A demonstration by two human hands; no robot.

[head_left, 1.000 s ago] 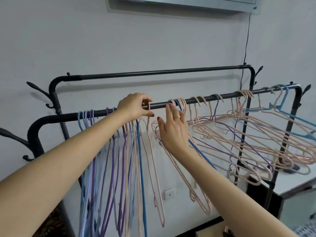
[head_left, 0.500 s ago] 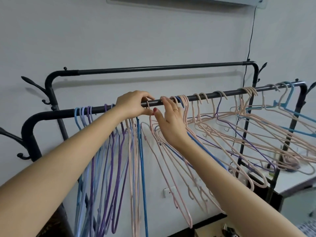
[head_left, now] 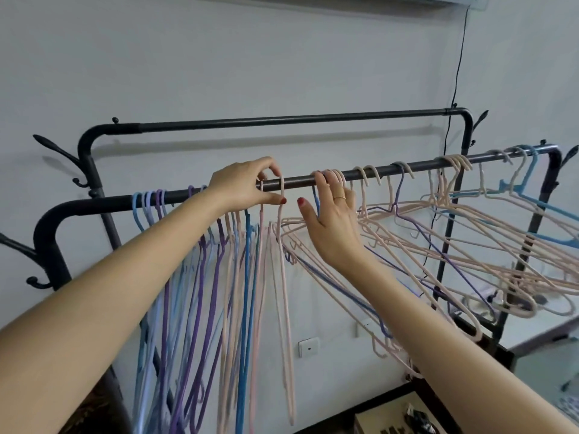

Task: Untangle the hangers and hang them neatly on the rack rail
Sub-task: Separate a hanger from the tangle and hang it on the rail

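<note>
A: What is looking risky here, going from the left?

B: The sorted hangers [head_left: 200,277] are hanging straight down on the left part of the front rail [head_left: 297,182], so little is threatening them. The trouble is sitting in the middle. The left hand [head_left: 244,186] is pinching the hook of a pink hanger [head_left: 283,277] between thumb and forefinger, right at the rail. If it is tugging sideways while that frame is catching its neighbours, I judge the hook could be slipping off the rail.

A: And the other hand?

B: The right hand [head_left: 332,220] is lying mostly open, fingers fairly straight, fingertips resting on the rail among the next pink hooks, thumb spread and free. It is not gripping anything that I can make out.

A: Further right?

B: The tangled hangers [head_left: 470,245] are splaying out at slanted angles, frames crossing. Pulling one hook could be dragging several along, I suspect.
</note>
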